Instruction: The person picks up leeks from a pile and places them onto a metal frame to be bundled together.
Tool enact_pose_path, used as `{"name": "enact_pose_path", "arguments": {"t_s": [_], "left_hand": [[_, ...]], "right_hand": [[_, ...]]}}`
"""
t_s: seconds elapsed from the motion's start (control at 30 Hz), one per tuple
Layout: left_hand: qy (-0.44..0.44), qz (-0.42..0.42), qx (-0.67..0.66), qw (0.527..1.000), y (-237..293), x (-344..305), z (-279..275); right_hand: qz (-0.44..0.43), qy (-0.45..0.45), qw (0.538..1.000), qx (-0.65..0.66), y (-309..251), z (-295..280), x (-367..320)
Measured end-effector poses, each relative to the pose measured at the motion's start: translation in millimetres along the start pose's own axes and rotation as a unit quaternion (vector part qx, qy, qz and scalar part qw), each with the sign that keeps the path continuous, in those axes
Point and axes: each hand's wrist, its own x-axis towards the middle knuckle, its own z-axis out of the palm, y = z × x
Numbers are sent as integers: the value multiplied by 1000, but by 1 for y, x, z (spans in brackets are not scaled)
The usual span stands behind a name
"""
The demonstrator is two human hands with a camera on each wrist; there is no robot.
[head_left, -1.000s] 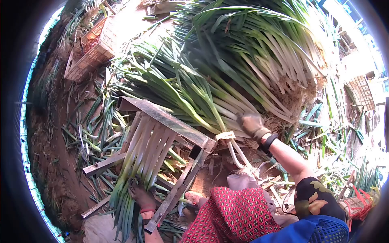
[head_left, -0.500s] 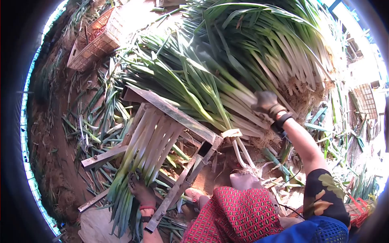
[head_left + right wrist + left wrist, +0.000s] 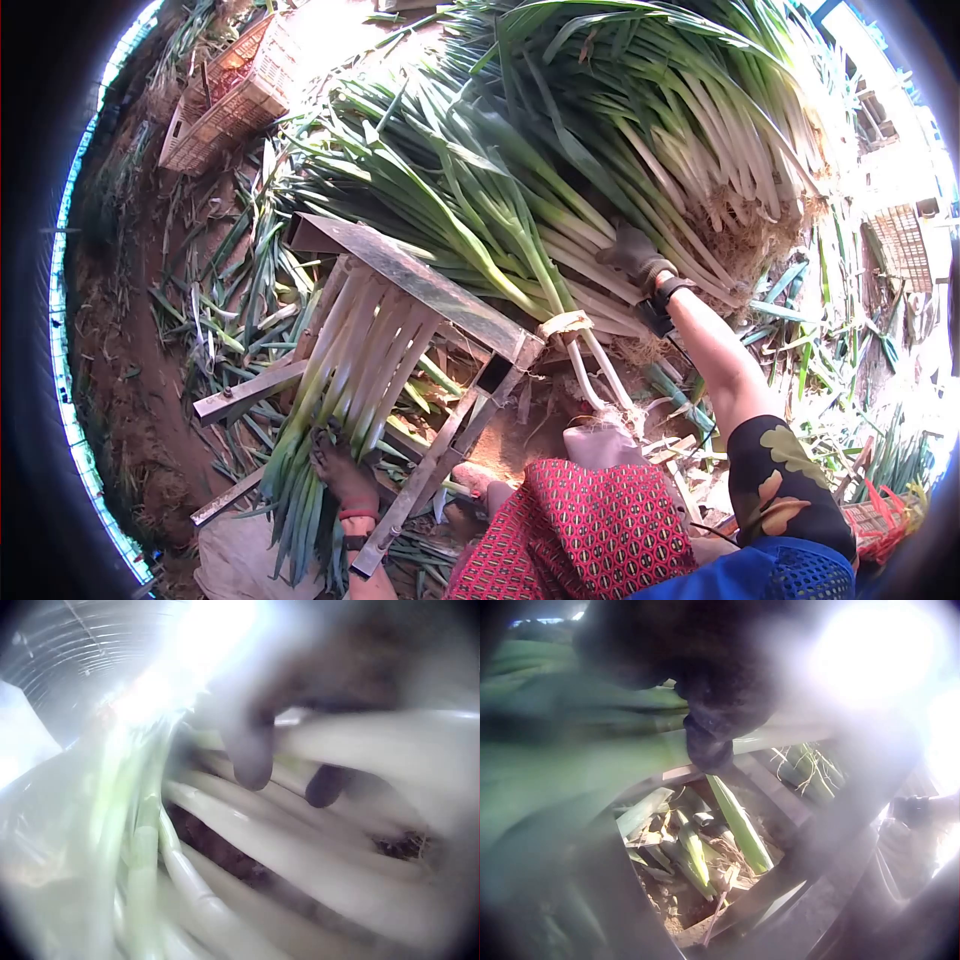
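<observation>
In the head view, a gloved left hand (image 3: 343, 470) grips the green part of a leek bundle (image 3: 350, 375) lying in an angled metal frame (image 3: 420, 285). Dark glove fingers (image 3: 709, 746) curl over the leeks (image 3: 630, 754) in the left wrist view. The gloved right hand (image 3: 635, 255) is at the pale stalks of the leek pile (image 3: 570, 250), right of the frame. Seen from the right wrist, its fingers (image 3: 255, 761) reach around a thick white stalk (image 3: 360, 742), with other stalks below; the palm is blurred.
Two tied leeks (image 3: 590, 375) stand between the frame and the person's red patterned cloth (image 3: 590, 500). A larger leek heap (image 3: 690, 130) lies at the back. Plastic crates stand at the upper left (image 3: 225, 95) and far right (image 3: 900, 245). Leaf scraps (image 3: 240, 290) cover the ground.
The right hand has moved up and away from the tied leeks, then slightly left along the stalks. The left hand stays on the bundle in the frame. The head view has shifted slightly.
</observation>
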Motion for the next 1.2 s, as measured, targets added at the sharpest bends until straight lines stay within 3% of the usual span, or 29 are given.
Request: {"name": "enact_pose_path", "arguments": {"t_s": [0.07,0.17,0.4,0.63,0.7,0.8,0.9,0.93,0.97,1.03,1.1,1.2], "left_hand": [[27,4,-3,1000,11,1,-14],[60,25,-13,998,7,0,-6],[39,11,-31,999,24,2,-32],[47,5,-9,999,19,1,-18],[67,27,-1,997,14,3,-14],[30,-9,-3,999,22,1,-22],[42,1,-56,998,29,2,-40],[46,7,-47,998,25,0,-33],[50,15,-40,998,19,-1,-24],[74,28,-28,996,17,4,-15],[95,41,-9,995,14,0,-14],[52,-9,-53,997,28,2,-31]], "right_hand": [[-43,27,998,-38,4,5,4],[-60,-63,994,-69,6,-6,21],[31,-181,983,-15,-18,-19,12],[-89,-91,971,-204,-39,-15,-15],[-66,-133,954,-261,-50,-21,-17],[-43,-147,928,-338,-49,-6,-8],[-163,-69,846,-503,-66,-3,-18],[-103,-137,854,-490,-84,-11,-22],[-39,-182,898,-399,-83,-13,-16],[11,-116,966,-231,-69,-14,-19],[-71,12,991,-115,-30,14,-15],[-16,-12,998,-57,-13,21,-5]]}}
